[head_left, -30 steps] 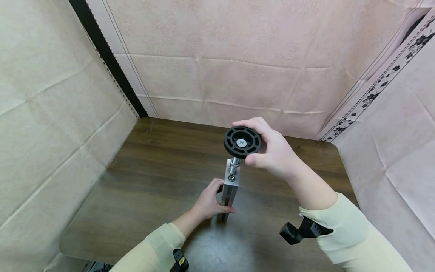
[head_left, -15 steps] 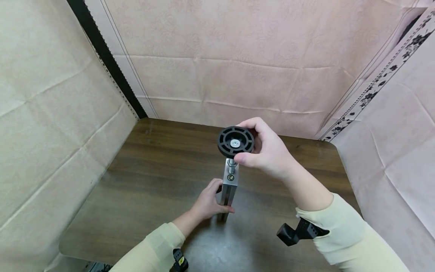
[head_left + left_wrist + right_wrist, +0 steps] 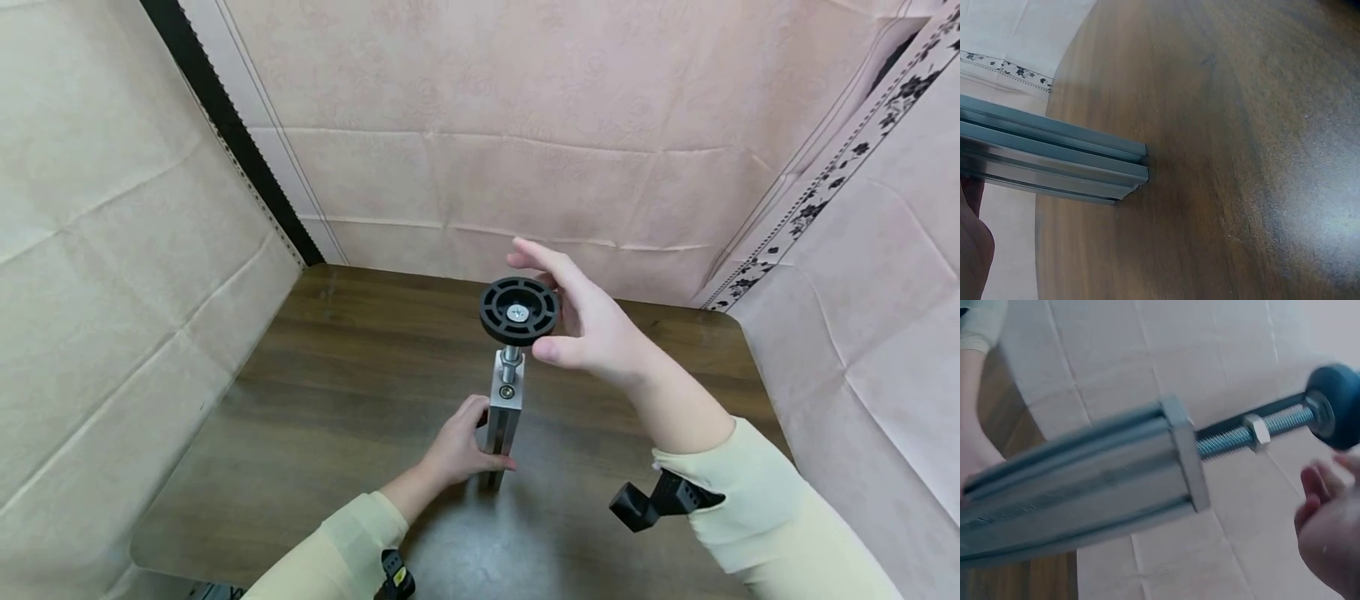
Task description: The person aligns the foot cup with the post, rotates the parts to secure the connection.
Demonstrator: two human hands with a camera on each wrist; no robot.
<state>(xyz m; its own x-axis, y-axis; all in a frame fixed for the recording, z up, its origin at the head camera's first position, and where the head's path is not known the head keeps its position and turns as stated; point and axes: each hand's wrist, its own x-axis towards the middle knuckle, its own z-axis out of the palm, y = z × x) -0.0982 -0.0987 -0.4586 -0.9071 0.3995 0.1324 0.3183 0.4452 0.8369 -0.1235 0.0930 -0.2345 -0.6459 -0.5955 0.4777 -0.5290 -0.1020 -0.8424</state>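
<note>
An aluminium extrusion profile [image 3: 504,429] stands upright on the table, its lower end meeting the wood in the left wrist view. My left hand [image 3: 459,446] grips it low down, thumb across the near side. At its top is an end plate [image 3: 1186,456], from which a threaded stem [image 3: 1225,445] with a hex nut [image 3: 1259,431] rises. The stem carries a black round levelling foot [image 3: 519,312], with a screw head at its centre. Beside the foot's right edge my right hand [image 3: 596,333] is spread, fingers loosely extended around the rim and thumb near its front.
A brown wood-grain table [image 3: 322,417] with rounded corners lies beneath. Pale cloth walls [image 3: 465,167] enclose it at the back, left and right. A black wrist camera [image 3: 656,500] sits on the right sleeve.
First the right hand and the levelling foot shifted slightly left. Then the right fingers straightened and came off the foot's rim. The left hand and the profile stay nearly still.
</note>
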